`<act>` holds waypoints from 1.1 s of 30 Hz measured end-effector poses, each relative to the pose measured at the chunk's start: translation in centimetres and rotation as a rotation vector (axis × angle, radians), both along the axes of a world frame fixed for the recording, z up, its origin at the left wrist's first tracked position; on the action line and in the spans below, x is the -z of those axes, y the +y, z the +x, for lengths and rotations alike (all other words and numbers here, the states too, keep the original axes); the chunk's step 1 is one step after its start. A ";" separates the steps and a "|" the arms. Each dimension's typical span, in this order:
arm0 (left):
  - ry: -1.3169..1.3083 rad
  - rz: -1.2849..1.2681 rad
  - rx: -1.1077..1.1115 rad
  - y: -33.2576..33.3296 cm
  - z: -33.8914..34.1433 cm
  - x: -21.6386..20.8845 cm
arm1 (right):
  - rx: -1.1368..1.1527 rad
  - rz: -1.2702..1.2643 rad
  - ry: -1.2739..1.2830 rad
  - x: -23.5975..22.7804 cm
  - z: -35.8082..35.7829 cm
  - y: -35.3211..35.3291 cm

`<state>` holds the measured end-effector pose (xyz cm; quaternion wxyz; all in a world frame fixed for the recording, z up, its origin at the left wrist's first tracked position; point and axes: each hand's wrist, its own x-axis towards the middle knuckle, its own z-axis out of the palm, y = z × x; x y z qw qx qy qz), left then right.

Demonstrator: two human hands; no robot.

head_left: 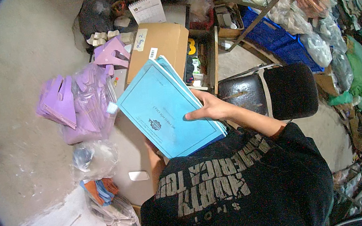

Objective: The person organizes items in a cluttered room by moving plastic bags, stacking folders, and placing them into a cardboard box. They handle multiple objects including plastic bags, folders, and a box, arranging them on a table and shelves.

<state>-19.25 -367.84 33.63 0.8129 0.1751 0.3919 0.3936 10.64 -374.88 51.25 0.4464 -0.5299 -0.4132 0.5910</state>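
The person is standing over a cluttered desk and holding a stack of light blue booklets out in front of their chest. The right hand is gripping the stack at its right edge, thumb lying flat across the top cover and the fingers curling underneath, so that hand is clamped on the booklets. The left hand is staying hidden beneath the stack; only a sliver of arm is showing under the lower edge, and I cannot tell whether it is gripping or merely supporting. The stack is tilting, its far corner pointing toward the back of the desk, and the topmost cover is carrying a small dark emblem and lines of print.

Just behind the booklets, a brown cardboard box is lying near the back edge of the desk, with a white spiral notepad propped beyond it. Toward the left edge, purple die-cut card pieces are piling up, some of them wrapped in a clear plastic bag. Nearer the front left corner, another crumpled clear bag is sitting, and below it a bag holding orange and blue pieces. A small white card is lying on the bare desk surface close to the person's shirt.

To the right of the desk, a black chair is standing, well apart from the booklets.
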 end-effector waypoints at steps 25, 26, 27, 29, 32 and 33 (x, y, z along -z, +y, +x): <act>0.284 0.449 0.048 4.4 5.2 -6.3 | -0.120 -0.267 0.379 1.0 9.3 6.3; 0.313 0.446 0.065 4.6 5.7 -6.8 | -0.098 -0.254 0.438 1.4 9.6 6.4; 0.301 0.525 0.090 5.0 6.5 -7.3 | -0.054 -0.271 0.450 1.9 9.9 6.5; 0.331 0.549 0.147 5.9 8.3 -8.6 | -0.019 -0.251 0.506 2.9 10.8 6.3; 0.445 0.521 0.271 7.5 11.6 -10.7 | 0.146 -0.267 0.561 4.6 12.4 5.0; 0.483 0.515 0.320 7.8 12.8 -11.2 | 0.190 -0.252 0.630 5.1 13.3 4.2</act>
